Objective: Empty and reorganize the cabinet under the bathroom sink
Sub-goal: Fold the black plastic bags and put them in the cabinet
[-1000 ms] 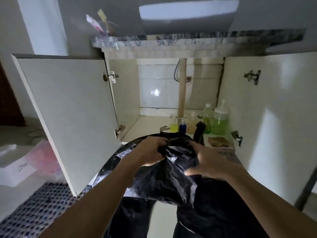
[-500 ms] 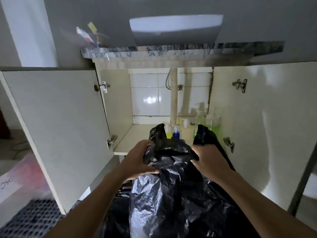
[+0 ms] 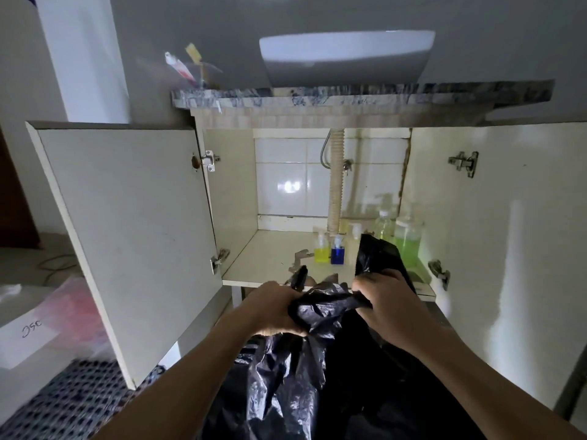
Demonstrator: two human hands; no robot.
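Note:
A black plastic bag (image 3: 286,376) hangs in front of the open cabinet (image 3: 273,265) under the sink. My left hand (image 3: 273,309) grips its bunched top on the left. My right hand (image 3: 384,296) grips the top on the right, with one bag handle sticking up above it. Inside the cabinet, at the back right, stand a small yellow bottle (image 3: 321,249), a small blue bottle (image 3: 337,252), a clear bottle (image 3: 383,225) and a bigger bottle of green liquid (image 3: 408,242). The bag hides the shelf's right front corner.
Both cabinet doors stand wide open, the left door (image 3: 127,230) and the right door (image 3: 508,249). A ribbed drain pipe (image 3: 336,182) runs down the middle. A white box (image 3: 22,338) and a pink bag (image 3: 79,309) lie at the left on the floor, beside a patterned mat (image 3: 63,401).
My hands have gathered the bag's top tighter and lifted it slightly. The view has tilted up, showing more of the sink and the bottles.

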